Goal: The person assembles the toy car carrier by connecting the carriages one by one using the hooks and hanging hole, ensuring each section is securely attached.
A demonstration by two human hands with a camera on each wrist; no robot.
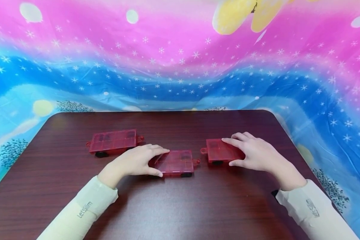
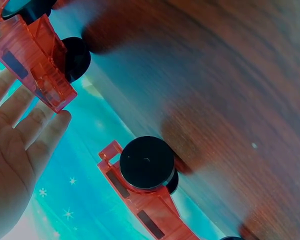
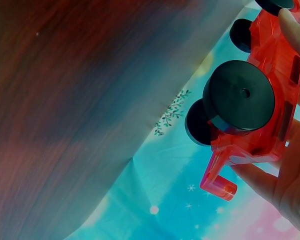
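Note:
Three flat, see-through red toy wagons with black wheels are on the dark wooden table. My left hand (image 1: 138, 160) holds the middle toy wagon (image 1: 177, 161) by its rear end, thumb on the near side and fingers on the far side. Its hook end points right, toward the loop of the right toy wagon (image 1: 219, 151), with a small gap between them. That right wagon is gripped across its sides by my right hand (image 1: 252, 151); its hook (image 3: 220, 187) shows in the right wrist view. The left toy wagon (image 1: 114, 141) stands untouched behind my left hand.
The wooden table (image 1: 174, 206) has rounded far corners. Behind and beside it hangs a pink and blue printed cloth (image 1: 174, 70). In the left wrist view the untouched wagon (image 2: 155, 215) is near my left hand.

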